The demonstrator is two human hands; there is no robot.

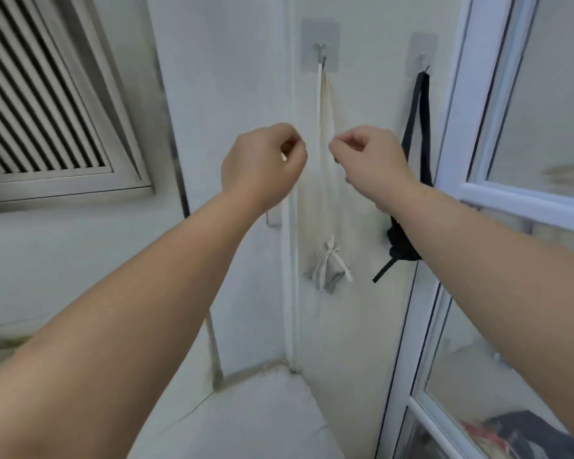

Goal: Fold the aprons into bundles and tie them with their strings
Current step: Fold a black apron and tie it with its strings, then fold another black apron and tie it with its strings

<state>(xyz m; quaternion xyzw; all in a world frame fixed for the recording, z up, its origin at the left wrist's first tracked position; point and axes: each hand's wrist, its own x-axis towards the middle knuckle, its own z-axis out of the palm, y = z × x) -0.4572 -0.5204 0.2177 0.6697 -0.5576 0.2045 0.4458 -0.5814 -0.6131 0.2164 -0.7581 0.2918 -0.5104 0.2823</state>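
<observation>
The 2 bundles hang on the wall: the white apron bundle (327, 273) from the left hook (322, 58) by its white strap (319, 104), and the black apron bundle (401, 248) from the right hook (423, 66). Your right hand (368, 160) pinches the white strap. Your left hand (265, 164) is curled just beside it, and you cannot tell whether it holds anything.

Cream apron bundle (327, 271), tied with its own string, dangles off a wall hook (322, 56) by its long loop; black apron bundle (401, 243) hangs alongside.
</observation>
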